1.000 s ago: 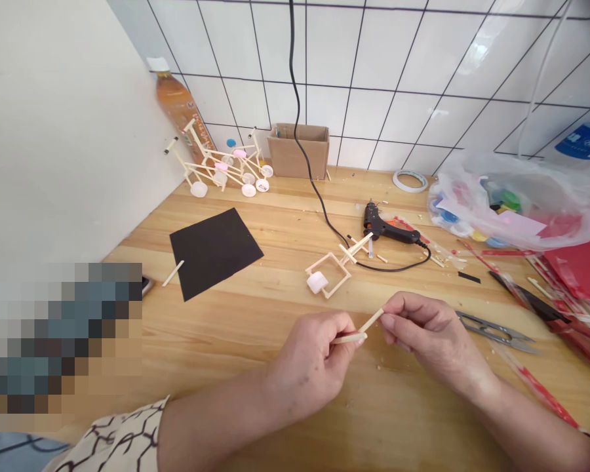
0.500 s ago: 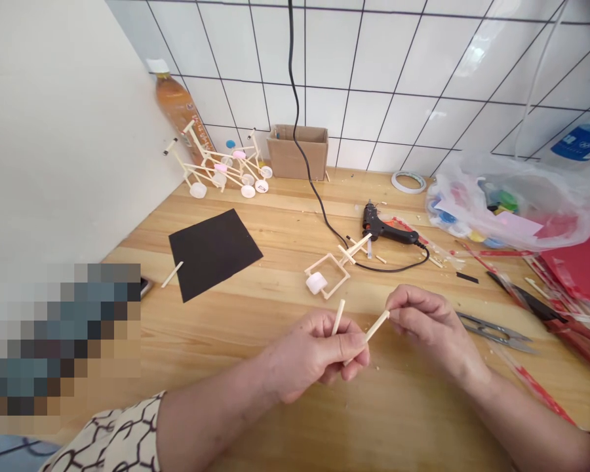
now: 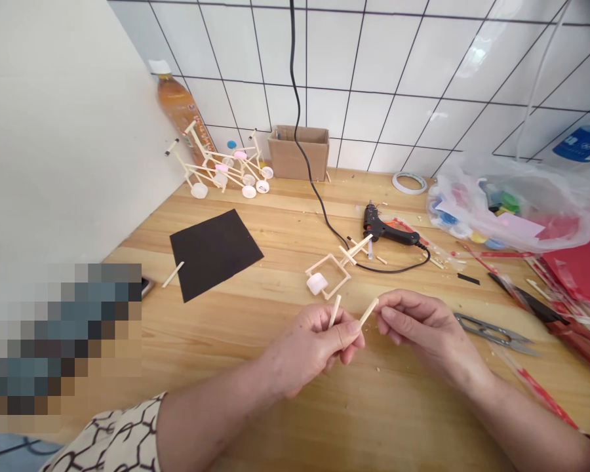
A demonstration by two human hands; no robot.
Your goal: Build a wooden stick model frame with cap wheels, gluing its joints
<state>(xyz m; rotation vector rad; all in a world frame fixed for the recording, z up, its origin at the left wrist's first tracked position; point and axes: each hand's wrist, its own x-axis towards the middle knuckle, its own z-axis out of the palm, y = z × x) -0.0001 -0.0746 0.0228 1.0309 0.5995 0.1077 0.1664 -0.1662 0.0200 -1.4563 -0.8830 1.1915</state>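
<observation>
My left hand [image 3: 332, 337] is closed around two short pale wooden sticks. One wooden stick [image 3: 335, 311] pokes up between the fingers. The other wooden stick [image 3: 368, 313] slants up to the right from under the thumb. Right beside its tip, my right hand [image 3: 410, 321] has its fingers drawn together; whether they grip anything is hidden. Just beyond my hands lies a small square stick frame [image 3: 328, 257] with a crosspiece and a white pad [image 3: 317, 283] on one corner.
A black glue gun [image 3: 391, 229] with its cord lies behind my right hand, and metal snips [image 3: 496, 334] lie to its right. Black card [image 3: 216, 255], stick models with cap wheels [image 3: 221, 169], a cardboard box [image 3: 299, 157], tape [image 3: 409, 183] and a bag of caps [image 3: 511, 203] surround the work area.
Both hands have shifted slightly left, with the slanted stick rising a little. More of its tip shows beside my right fingertips. The things on the table stay put.
</observation>
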